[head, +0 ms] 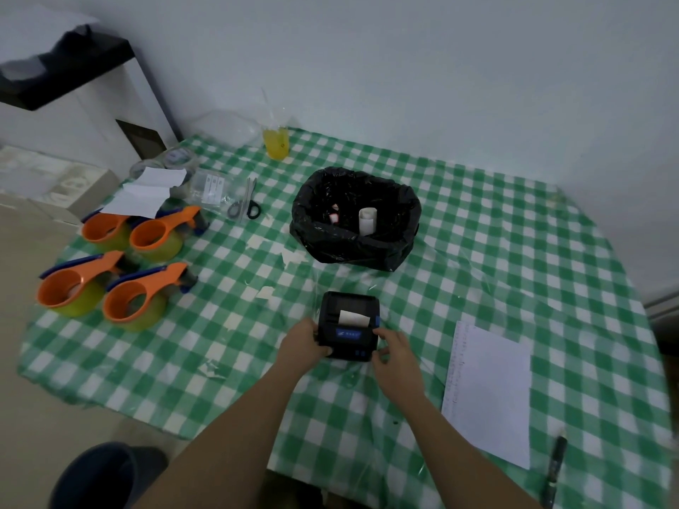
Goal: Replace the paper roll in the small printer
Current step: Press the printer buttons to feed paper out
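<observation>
A small black printer (348, 325) with a blue label strip sits on the green checked tablecloth (257, 361), lid closed, with a short white paper strip (353, 318) sticking out of its slot. My left hand (305, 341) grips the printer's left side. My right hand (395, 352) holds its right side, fingers at the blue side button. Behind the printer stands a bin lined with a black bag (354, 218); a white paper roll (367, 220) lies inside it.
Several orange tape dispensers (121, 266) stand at the left. Scissors (245, 205), clear bags and white paper lie behind them, and a yellow drink pouch (276, 141) stands near the wall. A white sheet (488, 394) and a dark pen (554, 468) lie at the right.
</observation>
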